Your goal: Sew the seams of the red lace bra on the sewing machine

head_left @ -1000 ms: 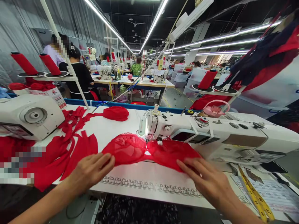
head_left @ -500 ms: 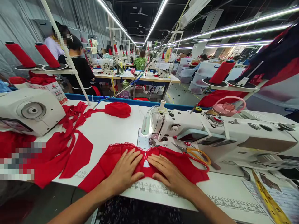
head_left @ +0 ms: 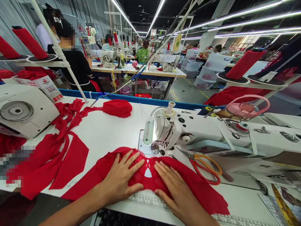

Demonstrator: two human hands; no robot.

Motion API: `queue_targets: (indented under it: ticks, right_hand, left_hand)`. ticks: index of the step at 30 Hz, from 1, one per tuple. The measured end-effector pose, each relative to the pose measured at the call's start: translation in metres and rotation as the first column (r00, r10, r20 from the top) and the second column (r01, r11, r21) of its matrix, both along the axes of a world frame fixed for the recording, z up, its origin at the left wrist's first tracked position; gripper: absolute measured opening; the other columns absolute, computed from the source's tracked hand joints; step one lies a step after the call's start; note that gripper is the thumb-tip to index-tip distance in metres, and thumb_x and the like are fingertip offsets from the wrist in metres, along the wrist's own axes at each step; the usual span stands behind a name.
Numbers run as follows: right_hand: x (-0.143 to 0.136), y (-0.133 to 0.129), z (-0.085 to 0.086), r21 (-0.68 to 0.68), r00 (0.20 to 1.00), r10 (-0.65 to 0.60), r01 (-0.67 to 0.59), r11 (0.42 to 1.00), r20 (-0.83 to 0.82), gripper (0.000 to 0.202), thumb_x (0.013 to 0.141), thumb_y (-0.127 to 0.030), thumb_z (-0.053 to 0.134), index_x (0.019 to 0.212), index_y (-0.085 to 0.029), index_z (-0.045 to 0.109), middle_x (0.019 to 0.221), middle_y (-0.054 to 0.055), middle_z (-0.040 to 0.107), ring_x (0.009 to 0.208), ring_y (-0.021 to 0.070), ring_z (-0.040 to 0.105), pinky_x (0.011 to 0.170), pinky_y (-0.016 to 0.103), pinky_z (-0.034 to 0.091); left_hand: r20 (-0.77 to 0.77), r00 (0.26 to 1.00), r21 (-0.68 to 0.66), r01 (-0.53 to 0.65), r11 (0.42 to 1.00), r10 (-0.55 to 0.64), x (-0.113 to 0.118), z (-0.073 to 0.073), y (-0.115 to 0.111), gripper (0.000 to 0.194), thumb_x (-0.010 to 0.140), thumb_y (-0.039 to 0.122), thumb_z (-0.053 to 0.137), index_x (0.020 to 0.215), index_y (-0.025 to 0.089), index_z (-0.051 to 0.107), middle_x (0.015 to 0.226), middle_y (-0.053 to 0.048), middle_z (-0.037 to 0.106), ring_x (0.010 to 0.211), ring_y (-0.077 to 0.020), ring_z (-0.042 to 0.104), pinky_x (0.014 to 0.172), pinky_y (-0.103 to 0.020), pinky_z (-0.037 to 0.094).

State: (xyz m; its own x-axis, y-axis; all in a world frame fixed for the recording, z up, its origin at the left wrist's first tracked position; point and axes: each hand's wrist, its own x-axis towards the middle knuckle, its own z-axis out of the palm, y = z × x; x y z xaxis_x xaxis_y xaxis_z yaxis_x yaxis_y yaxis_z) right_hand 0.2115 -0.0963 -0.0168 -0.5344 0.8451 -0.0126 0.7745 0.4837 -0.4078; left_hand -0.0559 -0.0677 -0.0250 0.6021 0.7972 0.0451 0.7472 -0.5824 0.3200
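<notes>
A red garment piece with lace trim, which looks like a bra (head_left: 147,183), lies spread on the white sewing table in front of the sewing machine (head_left: 169,125). A small gap with crossed straps shows white table at its centre. My left hand (head_left: 123,175) rests flat on the left half, fingers spread. On the right half lies my right hand (head_left: 172,185), also flat, its fingers stretched out. Both palms press the cloth down, and nothing is gripped. Just beyond the garment is the machine's needle plate (head_left: 145,147), lit by a lamp.
Scissors (head_left: 204,163) with orange and red handles lie right of the garment. Red cut pieces (head_left: 70,160) and a red bundle (head_left: 117,108) lie to the left. A second machine head (head_left: 25,110) stands at far left. A yellow tape measure (head_left: 284,204) is at lower right. Co-workers sit beyond.
The view has moved closer and shifted slightly. My hands remain flat on the garment, with the left fingers spread wider. The garment's upper left edge now looks folded or curved over.
</notes>
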Motion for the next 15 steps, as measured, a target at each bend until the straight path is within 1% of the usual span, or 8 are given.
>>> queue_targets:
  ticks: [2,4,5,6,7,9,12,15]
  right_hand:
    - [-0.001,0.007,0.006,0.097,0.997,0.006,0.001,0.995,-0.072,0.049,0.103,-0.039,0.045,0.150,-0.026,0.040,0.150,0.009,0.048,0.138,0.0269,0.045,0.112,0.049,0.043]
    - [-0.006,0.016,0.010,0.167,0.987,0.046,-0.020,0.986,-0.154,0.036,0.105,-0.028,0.041,0.138,-0.026,0.054,0.139,0.007,0.059,0.129,0.0221,0.054,0.108,0.041,0.047]
    - [-0.008,0.021,0.010,0.188,0.982,0.075,-0.042,0.981,-0.173,0.033,0.104,-0.026,0.041,0.133,-0.025,0.057,0.136,0.007,0.061,0.126,0.0212,0.056,0.107,0.039,0.049]
    - [-0.011,0.025,0.008,0.203,0.980,0.100,-0.064,0.977,-0.172,0.032,0.103,-0.026,0.044,0.132,-0.023,0.058,0.134,0.008,0.062,0.125,0.0220,0.057,0.106,0.039,0.049]
    - [-0.012,0.028,0.006,0.215,0.982,0.115,-0.080,0.973,-0.153,0.034,0.102,-0.029,0.049,0.133,-0.021,0.057,0.136,0.010,0.061,0.126,0.0240,0.056,0.106,0.042,0.049]
    - [-0.014,0.031,-0.003,0.223,0.990,0.107,-0.085,0.971,-0.087,0.049,0.097,-0.038,0.057,0.142,-0.018,0.050,0.143,0.013,0.055,0.132,0.0293,0.051,0.108,0.049,0.047]
    - [-0.011,0.030,-0.013,0.182,0.998,0.056,-0.051,0.982,-0.019,0.066,0.095,-0.048,0.059,0.150,-0.017,0.040,0.151,0.013,0.045,0.138,0.0328,0.043,0.109,0.054,0.045]
    - [-0.008,0.026,-0.016,0.124,1.000,0.019,-0.019,0.992,0.004,0.071,0.094,-0.052,0.058,0.152,-0.018,0.037,0.154,0.013,0.041,0.141,0.0329,0.039,0.110,0.053,0.044]
  left_hand:
    - [0.058,0.998,0.069,-0.009,0.998,0.005,0.006,0.007,0.000,0.064,0.091,0.052,0.062,0.147,0.028,0.043,0.152,-0.013,0.044,0.138,-0.0416,0.039,0.105,-0.077,0.031]
    - [0.155,0.988,0.127,-0.013,0.992,-0.007,0.014,0.012,0.001,0.041,0.095,0.040,0.059,0.132,0.021,0.057,0.136,-0.013,0.059,0.124,-0.0328,0.055,0.107,-0.063,0.041]
    - [0.198,0.980,0.146,-0.005,0.989,-0.024,0.018,0.012,0.003,0.032,0.098,0.032,0.056,0.126,0.018,0.060,0.130,-0.013,0.063,0.118,-0.0284,0.059,0.106,-0.056,0.045]
    - [0.221,0.974,0.159,0.010,0.987,-0.046,0.021,0.011,0.004,0.028,0.099,0.027,0.053,0.123,0.016,0.061,0.128,-0.013,0.064,0.116,-0.0263,0.060,0.106,-0.051,0.047]
    - [0.222,0.973,0.165,0.032,0.986,-0.069,0.023,0.007,0.004,0.028,0.099,0.025,0.052,0.124,0.015,0.059,0.131,-0.014,0.062,0.120,-0.0265,0.058,0.107,-0.050,0.047]
    - [0.173,0.983,0.155,0.035,0.987,-0.062,0.024,-0.004,0.004,0.039,0.099,0.029,0.053,0.135,0.014,0.052,0.143,-0.015,0.054,0.134,-0.0298,0.048,0.111,-0.054,0.043]
    - [0.075,0.996,0.089,-0.056,0.994,0.050,0.019,-0.019,0.000,0.065,0.097,0.043,0.055,0.153,0.019,0.030,0.157,-0.013,0.038,0.145,-0.0329,0.034,0.111,-0.059,0.040]
    - [0.023,0.994,0.040,-0.109,0.993,0.108,0.015,-0.024,-0.002,0.075,0.097,0.049,0.053,0.158,0.025,0.016,0.162,-0.009,0.027,0.148,-0.0331,0.028,0.110,-0.061,0.039]
